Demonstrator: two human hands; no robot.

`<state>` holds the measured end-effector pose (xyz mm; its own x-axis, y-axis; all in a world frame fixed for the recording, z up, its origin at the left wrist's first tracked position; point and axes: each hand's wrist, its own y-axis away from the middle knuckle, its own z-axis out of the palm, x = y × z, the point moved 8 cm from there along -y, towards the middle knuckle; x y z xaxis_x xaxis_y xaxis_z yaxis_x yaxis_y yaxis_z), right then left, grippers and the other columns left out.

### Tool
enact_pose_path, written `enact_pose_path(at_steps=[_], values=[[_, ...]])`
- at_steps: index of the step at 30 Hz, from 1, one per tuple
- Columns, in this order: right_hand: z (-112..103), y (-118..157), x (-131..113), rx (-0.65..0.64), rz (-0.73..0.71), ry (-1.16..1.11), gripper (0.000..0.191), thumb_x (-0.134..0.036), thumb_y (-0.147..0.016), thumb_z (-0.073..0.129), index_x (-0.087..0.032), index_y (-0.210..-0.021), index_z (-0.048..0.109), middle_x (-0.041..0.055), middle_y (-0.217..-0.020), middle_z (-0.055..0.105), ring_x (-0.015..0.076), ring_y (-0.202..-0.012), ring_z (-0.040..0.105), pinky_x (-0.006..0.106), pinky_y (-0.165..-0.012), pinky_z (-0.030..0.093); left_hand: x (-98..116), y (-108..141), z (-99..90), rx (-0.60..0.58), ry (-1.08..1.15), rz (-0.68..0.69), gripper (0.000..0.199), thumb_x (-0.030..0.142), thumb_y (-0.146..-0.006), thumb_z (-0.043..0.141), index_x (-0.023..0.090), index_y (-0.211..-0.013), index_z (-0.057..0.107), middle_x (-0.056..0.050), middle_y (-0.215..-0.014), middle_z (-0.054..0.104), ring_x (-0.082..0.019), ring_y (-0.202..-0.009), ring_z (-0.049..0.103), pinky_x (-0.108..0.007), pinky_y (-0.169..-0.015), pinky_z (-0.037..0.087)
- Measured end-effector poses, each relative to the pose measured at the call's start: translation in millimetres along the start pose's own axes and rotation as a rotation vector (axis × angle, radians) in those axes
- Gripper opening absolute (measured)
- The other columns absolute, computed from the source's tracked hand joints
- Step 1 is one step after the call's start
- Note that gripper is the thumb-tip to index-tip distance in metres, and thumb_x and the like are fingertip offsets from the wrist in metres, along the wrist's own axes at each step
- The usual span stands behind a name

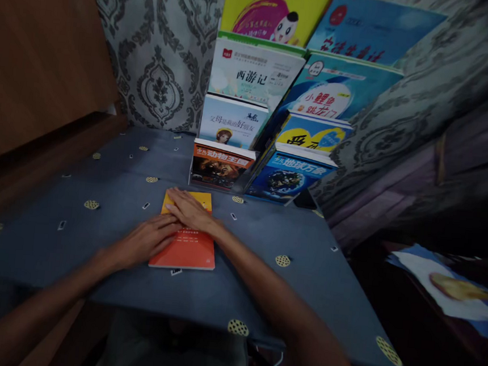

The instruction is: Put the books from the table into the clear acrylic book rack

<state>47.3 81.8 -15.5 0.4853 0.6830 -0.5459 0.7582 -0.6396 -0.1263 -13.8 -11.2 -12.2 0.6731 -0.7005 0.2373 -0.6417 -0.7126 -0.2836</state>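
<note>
A closed book [190,253] with an orange and yellow cover lies flat on the blue-grey tablecloth, near the front edge of the table. My left hand [147,240] rests across its left side, fingers stretched out over the cover. Higher up on the same book lies my right hand [190,209], flat, its fingers pointing to the upper left corner. The fingertips of the left hand meet the underside of the right hand. Part of the cover's print is hidden beneath both hands.
Behind the book, a tiered clear rack [238,189] holds several children's books in two columns, among them a lion-covered book [219,172] and a blue globe book [285,178]. Brown wooden furniture [45,63] stands at left. Patterned fabric [162,85] hangs behind the table.
</note>
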Motion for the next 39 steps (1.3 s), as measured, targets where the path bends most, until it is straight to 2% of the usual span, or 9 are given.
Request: enact_pose_path(at_steps=[3, 7, 11, 16, 19, 21, 28, 33, 39], values=[[-12.4, 17.3, 28.8, 0.024, 0.042, 0.037, 0.057, -0.038, -0.104, 0.035, -0.010, -0.154, 0.038, 0.0169, -0.161, 0.036, 0.0246, -0.153, 0.026, 0.050, -0.126, 0.021, -3.1, 2.7, 0.3, 0.050, -0.022, 0.001, 0.039, 0.032, -0.105, 0.039, 0.021, -0.137, 0.058, -0.009, -0.148, 0.056, -0.022, -0.138, 0.052, -0.039, -0.115, 0.046], [-27.3, 45.7, 60.4, 0.069, 0.080, 0.040, 0.053, -0.032, -0.104, 0.035, -0.011, -0.152, 0.041, 0.0162, -0.160, 0.037, 0.0235, -0.153, 0.026, 0.049, -0.126, 0.023, -6.4, 5.5, 3.4, 0.045, -0.003, -0.014, 0.040, 0.034, -0.105, 0.037, 0.022, -0.136, 0.059, -0.008, -0.150, 0.055, -0.021, -0.138, 0.052, -0.039, -0.115, 0.045], [-34.3, 66.2, 71.0, 0.157, 0.029, -0.055, 0.050, -0.034, -0.105, 0.031, -0.019, -0.151, 0.045, 0.0113, -0.159, 0.041, 0.0200, -0.152, 0.027, 0.047, -0.124, 0.027, -8.5, -4.4, 2.1, -0.002, 0.017, -0.040, 0.042, 0.036, -0.105, 0.037, 0.021, -0.140, 0.056, -0.009, -0.150, 0.054, -0.021, -0.138, 0.051, -0.040, -0.116, 0.043], [-31.6, 74.4, 74.2, 0.195, 0.020, -0.111, 0.048, -0.038, -0.106, 0.031, -0.023, -0.149, 0.048, 0.0090, -0.158, 0.043, 0.0194, -0.152, 0.028, 0.049, -0.124, 0.026, -9.0, -40.5, 11.9, -0.147, 0.013, -0.046, 0.053, 0.041, -0.104, 0.039, 0.016, -0.151, 0.042, -0.013, -0.158, 0.043, -0.023, -0.148, 0.038, -0.046, -0.123, 0.029], [-30.7, 74.5, 73.2, 0.208, 0.014, -0.122, 0.048, -0.038, -0.106, 0.032, -0.022, -0.148, 0.049, 0.0091, -0.158, 0.044, 0.0190, -0.152, 0.029, 0.048, -0.125, 0.026, 1.2, -55.3, 21.6, -0.214, 0.039, -0.001, 0.050, 0.039, -0.105, 0.036, 0.021, -0.151, 0.041, -0.010, -0.161, 0.039, -0.021, -0.150, 0.033, -0.047, -0.125, 0.021], [-31.0, 74.7, 72.3, 0.216, 0.008, -0.120, 0.048, -0.037, -0.106, 0.032, -0.020, -0.148, 0.049, 0.0097, -0.158, 0.044, 0.0187, -0.152, 0.029, 0.047, -0.125, 0.026, 13.3, -55.7, 25.3, -0.229, 0.067, 0.048, 0.047, 0.036, -0.106, 0.033, 0.024, -0.150, 0.044, -0.008, -0.160, 0.041, -0.019, -0.150, 0.033, -0.046, -0.125, 0.018], [-32.6, 72.5, 70.5, 0.201, 0.025, -0.079, 0.047, -0.033, -0.105, 0.035, -0.018, -0.147, 0.050, 0.0115, -0.157, 0.045, 0.0204, -0.152, 0.030, 0.048, -0.124, 0.027, 59.2, -21.5, 20.6, -0.291, 0.200, 0.245, 0.044, 0.027, -0.105, 0.037, 0.031, -0.147, 0.048, -0.002, -0.152, 0.053, -0.016, -0.150, 0.034, -0.046, -0.127, 0.014], [-26.8, 81.4, 51.5, 0.160, 0.099, 0.051, 0.050, -0.035, -0.104, 0.041, -0.017, -0.150, 0.046, 0.0150, -0.161, 0.037, 0.0264, -0.153, 0.025, 0.056, -0.123, 0.025, 65.2, -14.9, 16.0, -0.269, 0.218, 0.210, 0.041, 0.030, -0.104, 0.042, 0.032, -0.144, 0.053, -0.002, -0.150, 0.055, -0.019, -0.148, 0.039, -0.049, -0.126, 0.018], [-11.9, 122.2, 10.2, 0.109, 0.053, 0.185, 0.053, -0.034, -0.104, 0.039, -0.021, -0.156, 0.035, 0.0122, -0.164, 0.031, 0.0235, -0.154, 0.023, 0.057, -0.123, 0.023, 57.0, -6.1, 8.4, -0.105, 0.282, 0.159, 0.038, 0.027, -0.103, 0.043, 0.026, -0.137, 0.060, -0.006, -0.139, 0.065, -0.018, -0.136, 0.053, -0.047, -0.123, 0.030]])
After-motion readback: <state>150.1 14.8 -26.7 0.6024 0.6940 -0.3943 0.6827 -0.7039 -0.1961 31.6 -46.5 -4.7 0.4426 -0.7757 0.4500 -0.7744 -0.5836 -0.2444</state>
